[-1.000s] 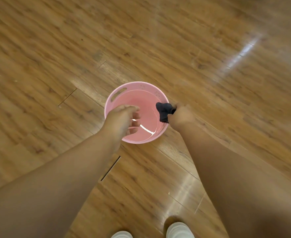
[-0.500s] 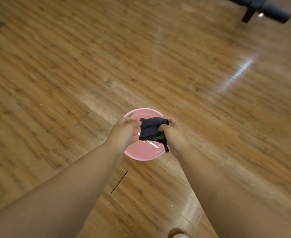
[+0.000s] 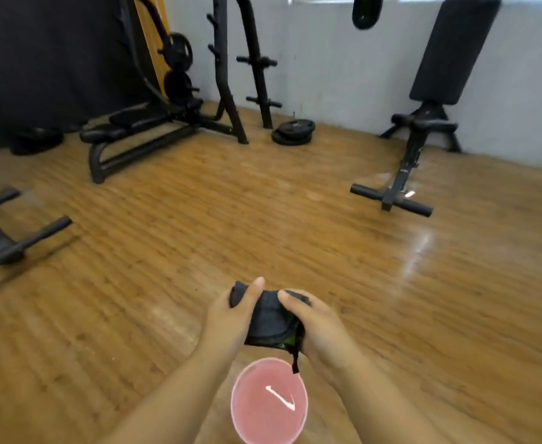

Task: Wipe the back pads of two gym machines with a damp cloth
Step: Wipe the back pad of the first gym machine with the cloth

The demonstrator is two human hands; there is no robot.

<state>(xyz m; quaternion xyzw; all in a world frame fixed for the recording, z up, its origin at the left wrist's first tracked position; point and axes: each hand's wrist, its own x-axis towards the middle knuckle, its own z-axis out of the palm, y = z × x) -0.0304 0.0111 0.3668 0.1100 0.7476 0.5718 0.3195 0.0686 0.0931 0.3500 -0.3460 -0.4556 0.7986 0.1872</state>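
Floor: I saw glossy wood planks [image 3: 295,219] | Room: bench [image 3: 423,123] by grey wall [image 3: 327,59] | Grip: left hand [image 3: 231,318], right hand [image 3: 319,328] both clutched dark cloth [image 3: 268,318] above pink basin [image 3: 240,421]

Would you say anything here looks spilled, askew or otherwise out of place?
Nothing stands out. Both hands, left hand and right hand, grip the dark cloth above the pink basin; no puddle shows on the wooden floor.

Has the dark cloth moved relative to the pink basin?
Yes. The dark cloth, held by both hands, has risen clear above the pink round plastic basin on the wooden floor.
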